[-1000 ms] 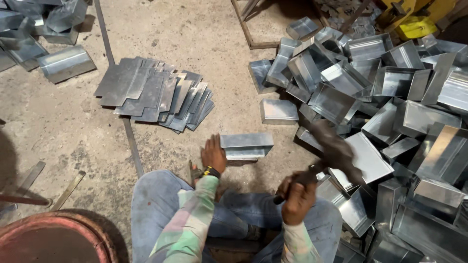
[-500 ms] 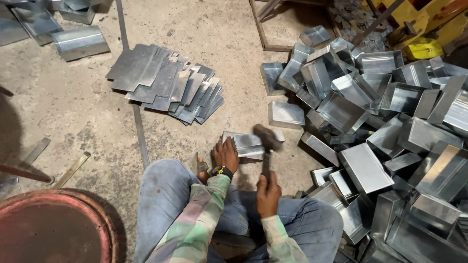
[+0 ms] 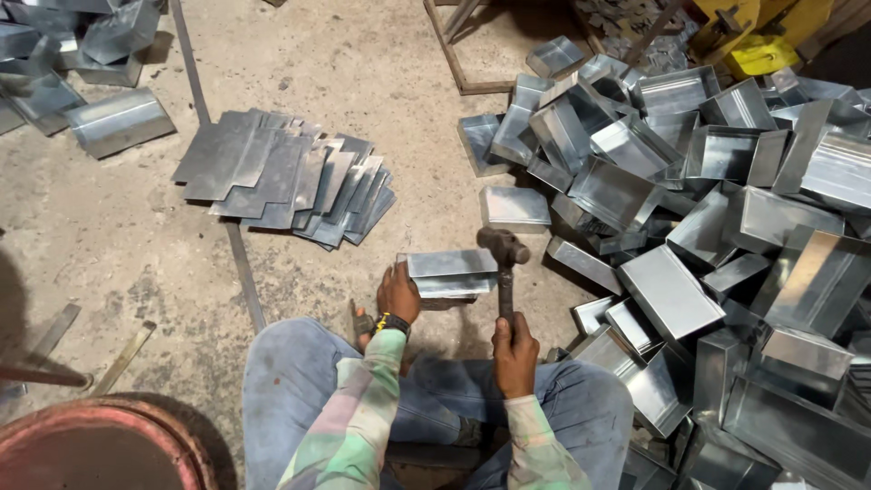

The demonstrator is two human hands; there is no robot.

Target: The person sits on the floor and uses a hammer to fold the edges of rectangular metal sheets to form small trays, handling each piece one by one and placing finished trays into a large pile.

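My left hand [image 3: 397, 295] presses on the near edge of a folded sheet-metal tray [image 3: 449, 272] that lies on the concrete floor in front of my knees. My right hand [image 3: 514, 347] grips the handle of a hammer [image 3: 503, 252], whose dark head hovers at the tray's right end. A watch with a yellow band sits on my left wrist. I sit with both legs in blue jeans spread on either side of the work.
A big heap of finished metal trays [image 3: 689, 181] fills the right side. A fanned stack of flat metal sheets [image 3: 286, 177] lies ahead left, crossed by a floor strip [image 3: 245, 272]. More bent pieces [image 3: 118, 118] lie far left. A rusty red drum [image 3: 100, 449] stands at bottom left.
The hammer swung from my right side, over the tray pile, across to the tray's right end. My left hand stayed on the tray. The view shifted slightly.
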